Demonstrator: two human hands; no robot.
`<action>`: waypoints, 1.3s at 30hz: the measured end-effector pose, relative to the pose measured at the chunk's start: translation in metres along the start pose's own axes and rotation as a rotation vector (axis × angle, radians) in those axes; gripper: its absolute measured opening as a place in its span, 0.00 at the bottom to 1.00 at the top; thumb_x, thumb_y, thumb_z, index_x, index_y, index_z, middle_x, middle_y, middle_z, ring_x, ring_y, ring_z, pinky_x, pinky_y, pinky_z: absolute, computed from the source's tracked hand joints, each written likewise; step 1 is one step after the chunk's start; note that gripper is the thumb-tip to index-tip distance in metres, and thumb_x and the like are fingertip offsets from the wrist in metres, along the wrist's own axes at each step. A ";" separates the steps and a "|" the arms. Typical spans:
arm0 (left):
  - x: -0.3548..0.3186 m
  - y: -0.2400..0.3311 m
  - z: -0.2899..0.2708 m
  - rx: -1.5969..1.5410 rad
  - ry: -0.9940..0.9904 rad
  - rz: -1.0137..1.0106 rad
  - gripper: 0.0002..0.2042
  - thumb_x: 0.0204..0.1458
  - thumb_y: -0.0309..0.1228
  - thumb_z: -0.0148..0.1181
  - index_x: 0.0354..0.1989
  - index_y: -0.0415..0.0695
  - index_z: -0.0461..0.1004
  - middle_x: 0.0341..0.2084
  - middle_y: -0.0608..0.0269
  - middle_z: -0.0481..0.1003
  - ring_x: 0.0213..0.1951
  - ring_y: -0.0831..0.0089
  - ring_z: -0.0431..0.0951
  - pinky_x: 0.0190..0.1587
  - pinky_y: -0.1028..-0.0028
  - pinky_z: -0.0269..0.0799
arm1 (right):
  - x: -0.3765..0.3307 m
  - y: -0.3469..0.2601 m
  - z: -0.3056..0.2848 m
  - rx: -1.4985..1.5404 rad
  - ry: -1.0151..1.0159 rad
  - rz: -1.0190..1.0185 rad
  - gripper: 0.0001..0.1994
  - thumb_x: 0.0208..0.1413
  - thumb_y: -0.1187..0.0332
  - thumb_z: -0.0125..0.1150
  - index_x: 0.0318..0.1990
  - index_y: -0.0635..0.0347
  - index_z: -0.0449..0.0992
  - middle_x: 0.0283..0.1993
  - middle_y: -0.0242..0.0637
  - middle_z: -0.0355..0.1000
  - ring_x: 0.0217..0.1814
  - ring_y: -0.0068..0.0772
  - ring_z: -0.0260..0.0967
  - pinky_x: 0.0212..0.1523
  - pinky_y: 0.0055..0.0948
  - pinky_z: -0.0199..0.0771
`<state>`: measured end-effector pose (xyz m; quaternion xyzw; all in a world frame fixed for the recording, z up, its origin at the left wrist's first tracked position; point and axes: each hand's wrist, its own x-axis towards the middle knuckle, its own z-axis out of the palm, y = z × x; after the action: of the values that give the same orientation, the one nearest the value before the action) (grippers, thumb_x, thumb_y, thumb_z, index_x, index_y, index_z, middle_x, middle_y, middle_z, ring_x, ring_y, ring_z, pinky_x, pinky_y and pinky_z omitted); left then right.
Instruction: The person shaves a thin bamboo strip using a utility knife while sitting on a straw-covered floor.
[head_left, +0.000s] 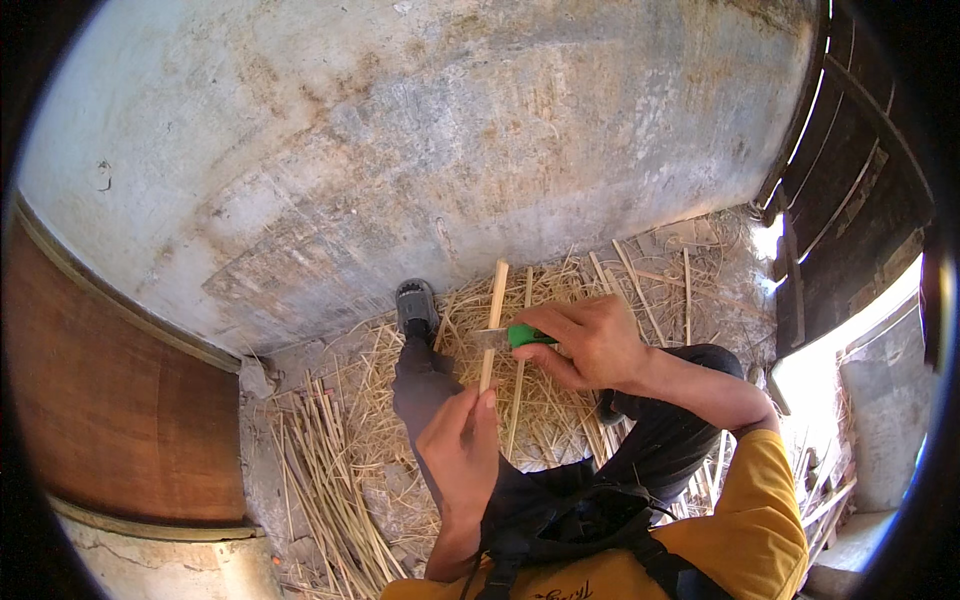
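Observation:
My left hand (462, 450) pinches the lower end of a pale strip of split wood or bamboo (497, 298), which points up and away from me. In my right hand (590, 345) is a knife (525, 335) with a green handle, my fingers closed round it. Its short metal blade (488, 339) lies across the strip, touching it about midway along. Part of the handle is hidden by my fingers.
Thin shavings (380, 400) cover the floor around my legs. A bundle of long strips (335, 490) lies at the left. Ahead rises a stained grey wall (450, 150); a brown wooden panel (120, 390) stands left, dark boards (850, 190) right. My shoe (414, 300) is near the wall.

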<state>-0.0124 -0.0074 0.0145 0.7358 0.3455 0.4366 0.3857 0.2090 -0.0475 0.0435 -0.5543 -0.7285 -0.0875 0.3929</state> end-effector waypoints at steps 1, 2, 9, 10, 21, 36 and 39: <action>0.000 0.003 -0.001 0.038 0.000 0.028 0.09 0.65 0.26 0.59 0.48 0.36 0.82 0.19 0.69 0.73 0.18 0.86 0.68 0.19 0.81 0.59 | 0.000 -0.001 -0.001 -0.025 0.015 0.005 0.17 0.57 0.58 0.70 0.48 0.59 0.79 0.36 0.40 0.81 0.26 0.44 0.79 0.25 0.35 0.77; 0.000 0.006 -0.002 0.077 0.002 0.056 0.10 0.65 0.26 0.59 0.48 0.35 0.82 0.20 0.68 0.73 0.17 0.86 0.68 0.20 0.80 0.58 | 0.001 -0.001 -0.001 -0.025 0.015 0.005 0.17 0.57 0.58 0.70 0.48 0.59 0.79 0.36 0.40 0.81 0.26 0.44 0.79 0.25 0.35 0.77; -0.002 0.006 -0.002 0.042 0.033 0.064 0.10 0.64 0.25 0.60 0.49 0.34 0.83 0.20 0.67 0.73 0.18 0.86 0.68 0.20 0.80 0.57 | 0.003 0.000 0.000 -0.027 0.041 0.005 0.17 0.60 0.54 0.68 0.49 0.55 0.79 0.34 0.39 0.81 0.24 0.44 0.78 0.23 0.39 0.77; -0.003 0.006 -0.002 0.047 0.036 0.070 0.10 0.64 0.25 0.60 0.49 0.34 0.83 0.20 0.67 0.73 0.18 0.86 0.68 0.20 0.80 0.57 | 0.003 0.001 0.000 -0.025 0.041 0.005 0.17 0.60 0.55 0.68 0.49 0.55 0.79 0.34 0.39 0.81 0.24 0.44 0.78 0.23 0.39 0.77; -0.001 0.002 -0.005 0.111 0.035 0.100 0.10 0.63 0.24 0.61 0.48 0.34 0.83 0.20 0.66 0.74 0.19 0.86 0.67 0.21 0.79 0.56 | 0.004 0.013 0.006 -0.075 0.066 0.059 0.16 0.59 0.56 0.68 0.46 0.56 0.80 0.34 0.41 0.81 0.27 0.46 0.79 0.26 0.39 0.78; -0.023 -0.015 -0.022 -0.358 -0.184 -0.312 0.13 0.70 0.31 0.53 0.47 0.34 0.81 0.15 0.72 0.68 0.16 0.85 0.64 0.18 0.80 0.55 | 0.025 0.066 -0.022 0.597 0.082 0.765 0.13 0.68 0.59 0.58 0.48 0.58 0.81 0.30 0.27 0.76 0.34 0.20 0.72 0.34 0.28 0.67; -0.022 -0.017 -0.020 -0.364 -0.217 -0.264 0.13 0.70 0.32 0.53 0.48 0.34 0.80 0.14 0.72 0.68 0.16 0.85 0.65 0.18 0.80 0.56 | 0.025 0.039 -0.003 0.808 -0.065 0.604 0.11 0.65 0.64 0.65 0.48 0.60 0.81 0.34 0.32 0.79 0.41 0.22 0.76 0.45 0.25 0.74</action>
<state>-0.0420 -0.0132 -0.0020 0.6451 0.3110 0.3558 0.6005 0.2432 -0.0163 0.0503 -0.5463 -0.5231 0.3366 0.5609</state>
